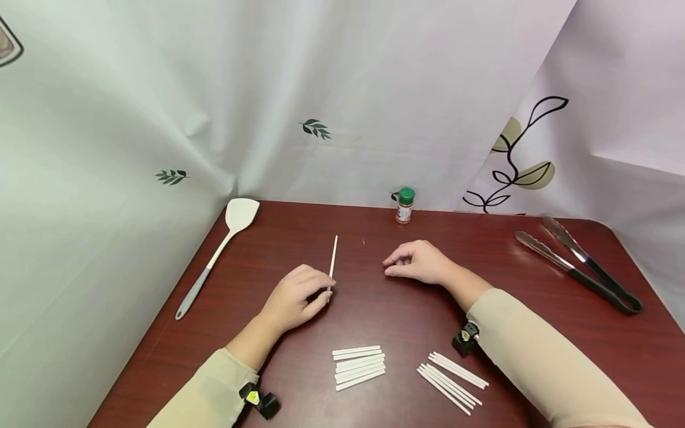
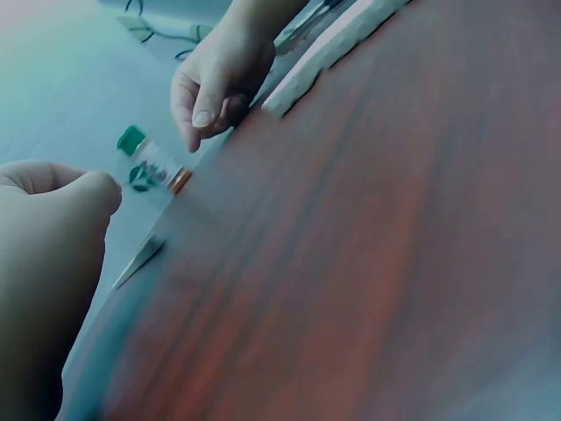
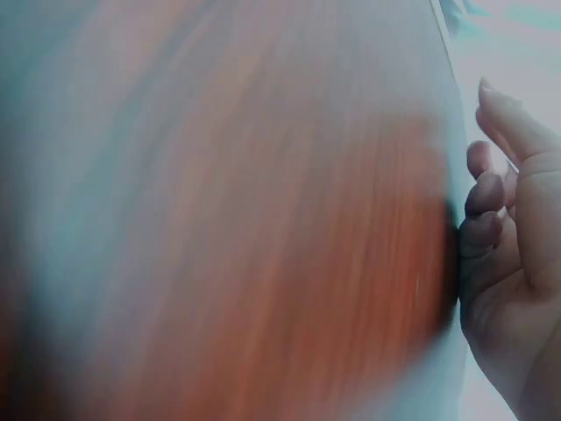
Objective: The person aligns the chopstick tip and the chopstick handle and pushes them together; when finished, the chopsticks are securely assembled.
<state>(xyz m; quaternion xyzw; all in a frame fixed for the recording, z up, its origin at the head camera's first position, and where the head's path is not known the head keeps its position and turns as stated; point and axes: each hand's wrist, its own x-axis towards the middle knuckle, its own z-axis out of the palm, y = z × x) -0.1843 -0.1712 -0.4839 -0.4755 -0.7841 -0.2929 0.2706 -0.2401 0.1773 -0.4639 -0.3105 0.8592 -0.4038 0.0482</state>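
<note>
From the head view, I see the left hand (image 1: 299,296) pinching the near end of a stick (image 1: 333,255) between thumb and fingers; its far end points away across the table (image 1: 289,238). The right hand (image 1: 418,263), well apart from the stick, is loosely curled around nothing. Nearer me lie a row of flat sticks (image 1: 360,358) and, to its right, a bundle of thin sticks (image 1: 448,392). I have the jar (image 1: 405,213) upright at the back, the spatula (image 1: 242,215) at far left and the tongs (image 1: 588,272) at far right.

In my left wrist view, the left hand's thumb shows at the edge, with the jar and right hand beyond.

My right wrist view gives me the right hand's bent fingers, apart from the thumb, beside the blurred table.
</note>
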